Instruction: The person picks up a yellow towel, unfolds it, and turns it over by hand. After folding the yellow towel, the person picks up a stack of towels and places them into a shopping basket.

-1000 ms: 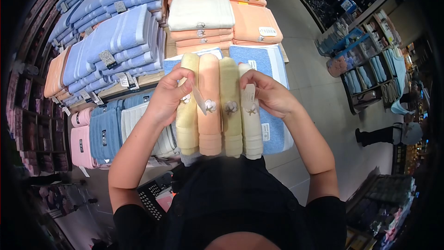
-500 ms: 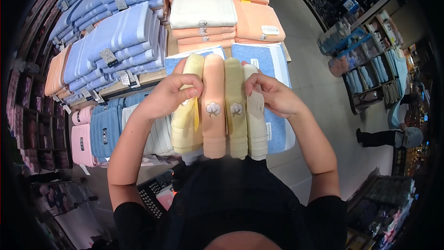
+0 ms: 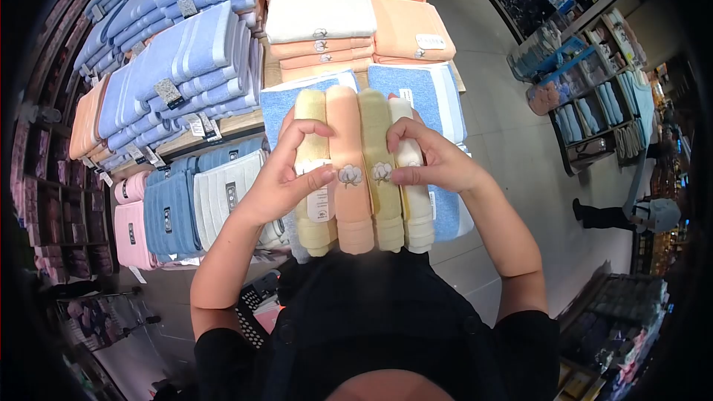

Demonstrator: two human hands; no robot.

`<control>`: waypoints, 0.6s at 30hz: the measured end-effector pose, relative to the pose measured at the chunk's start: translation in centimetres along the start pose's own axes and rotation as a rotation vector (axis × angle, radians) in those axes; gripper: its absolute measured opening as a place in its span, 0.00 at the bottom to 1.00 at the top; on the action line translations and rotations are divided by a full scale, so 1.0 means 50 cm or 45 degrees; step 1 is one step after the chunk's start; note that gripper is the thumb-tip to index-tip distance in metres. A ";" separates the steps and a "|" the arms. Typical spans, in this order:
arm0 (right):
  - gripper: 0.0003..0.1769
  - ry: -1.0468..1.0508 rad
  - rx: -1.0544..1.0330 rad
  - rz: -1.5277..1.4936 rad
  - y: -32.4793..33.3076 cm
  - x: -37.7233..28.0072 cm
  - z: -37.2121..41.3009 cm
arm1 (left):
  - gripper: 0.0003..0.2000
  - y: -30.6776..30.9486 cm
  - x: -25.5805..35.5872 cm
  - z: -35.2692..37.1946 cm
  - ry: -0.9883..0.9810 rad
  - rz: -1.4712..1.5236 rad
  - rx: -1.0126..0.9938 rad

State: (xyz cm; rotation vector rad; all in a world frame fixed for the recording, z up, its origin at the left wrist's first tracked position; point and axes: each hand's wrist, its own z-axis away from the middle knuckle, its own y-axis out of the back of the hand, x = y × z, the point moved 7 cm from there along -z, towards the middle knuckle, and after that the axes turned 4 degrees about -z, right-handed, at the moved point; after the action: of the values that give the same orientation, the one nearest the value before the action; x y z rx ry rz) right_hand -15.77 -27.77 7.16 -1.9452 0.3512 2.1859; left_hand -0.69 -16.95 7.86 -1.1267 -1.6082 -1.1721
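Four folded towels stand side by side in front of me, a pale yellow towel (image 3: 311,150), a peach towel (image 3: 353,215), an olive-green towel (image 3: 385,208) and a white towel (image 3: 420,223). Cotton-flower embroidery shows on the middle two. My left hand (image 3: 286,178) closes round the yellow towel at the left end, its thumb tip at the peach one. At the right end my right hand (image 3: 444,162) grips the white towel, with its thumb against the green one. A white paper tag (image 3: 318,202) hangs over the yellow towel. Most fingers are hidden behind the towels.
Blue folded towels (image 3: 182,48) are stacked at the left. Peach towels (image 3: 412,26) and a white folded towel (image 3: 319,11) lie ahead. Teal towels (image 3: 171,212) and pink towels (image 3: 134,226) sit lower left. Tiled floor (image 3: 494,126) and a shelf unit (image 3: 594,96) are to the right.
My left hand has shifted right and its thumb has moved down onto the towels' front. The yellow towel's tag now faces me. The right thumb has come across to the green towel.
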 end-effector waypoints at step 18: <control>0.51 0.220 0.236 -0.255 -0.015 0.004 0.001 | 0.41 -0.032 0.004 0.018 0.175 0.486 0.143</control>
State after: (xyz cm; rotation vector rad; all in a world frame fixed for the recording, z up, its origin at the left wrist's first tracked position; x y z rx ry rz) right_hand -15.63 -27.03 6.95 -1.9768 0.3539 1.8019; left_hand -2.37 -16.30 7.47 -1.1888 -1.2683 -0.8767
